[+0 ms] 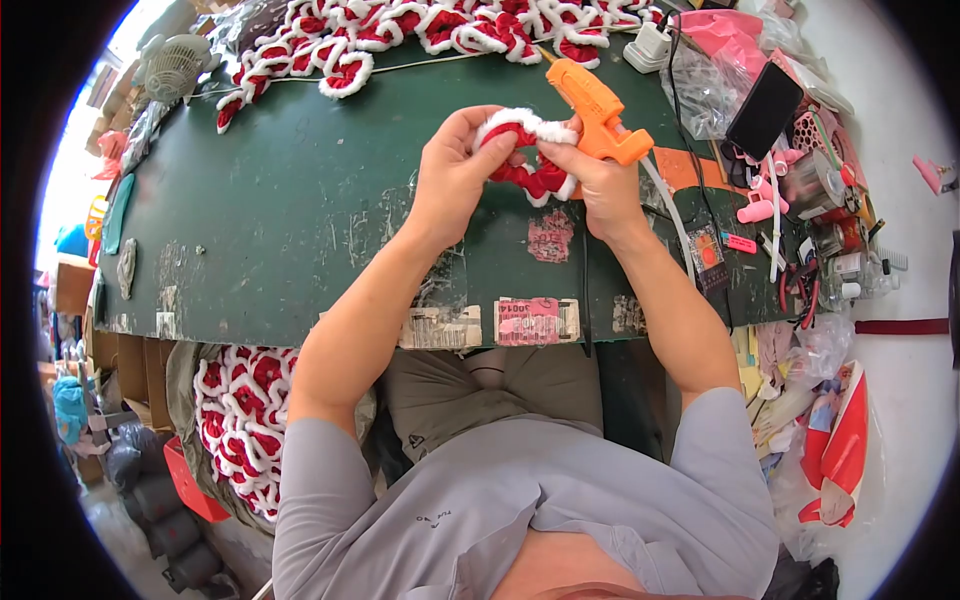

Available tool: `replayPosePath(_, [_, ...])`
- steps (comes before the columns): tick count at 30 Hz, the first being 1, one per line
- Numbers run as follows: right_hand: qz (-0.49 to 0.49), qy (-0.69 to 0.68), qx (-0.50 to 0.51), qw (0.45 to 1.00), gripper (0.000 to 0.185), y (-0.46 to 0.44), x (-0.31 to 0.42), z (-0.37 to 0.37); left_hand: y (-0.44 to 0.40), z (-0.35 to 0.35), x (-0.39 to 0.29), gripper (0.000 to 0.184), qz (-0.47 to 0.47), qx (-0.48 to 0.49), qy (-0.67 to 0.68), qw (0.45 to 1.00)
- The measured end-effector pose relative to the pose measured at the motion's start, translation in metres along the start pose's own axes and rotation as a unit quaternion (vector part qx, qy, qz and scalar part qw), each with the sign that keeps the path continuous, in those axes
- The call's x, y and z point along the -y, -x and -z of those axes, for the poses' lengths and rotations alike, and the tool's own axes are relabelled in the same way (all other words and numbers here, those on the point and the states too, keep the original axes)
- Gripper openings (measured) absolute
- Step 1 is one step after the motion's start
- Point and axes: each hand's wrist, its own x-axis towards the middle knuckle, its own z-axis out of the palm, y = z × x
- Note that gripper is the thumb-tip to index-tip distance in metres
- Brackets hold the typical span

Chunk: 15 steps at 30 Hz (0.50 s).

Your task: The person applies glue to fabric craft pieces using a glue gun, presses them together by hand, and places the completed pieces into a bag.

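Observation:
Between my two hands is a red velvet scrunchie-like ring (548, 181) with fluffy white trim, held above the green tabletop. My left hand (455, 172) pinches its left side, thumb in front and fingers behind. On the other side, my right hand (602, 186) grips the ring's right edge between thumb and fingers. An orange glue gun (598, 108) lies just beyond my right hand, its nozzle pointing up and left. I cannot tell whether the hand touches it. Some fingertips are hidden behind the fabric.
Many similar red and white rings (345, 72) line the table's far edge; more fill a sack (240, 420) at lower left. A phone (765, 110), cables, pliers (800, 292) and pink spools (757, 203) crowd the right. A small fan (175, 66) stands far left.

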Motion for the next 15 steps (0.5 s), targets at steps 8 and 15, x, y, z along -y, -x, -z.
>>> replayPosePath(8, [0.003,-0.081,-0.025,0.996,0.023,-0.005,0.003,0.006,0.000,0.009,-0.008,0.037,0.056,0.029,0.277,0.959])
replayPosePath(15, [0.009,-0.100,-0.025,0.995,0.022,-0.005,0.008,0.002,-0.002,0.016,-0.010,0.043,0.100,0.119,0.333,0.930])
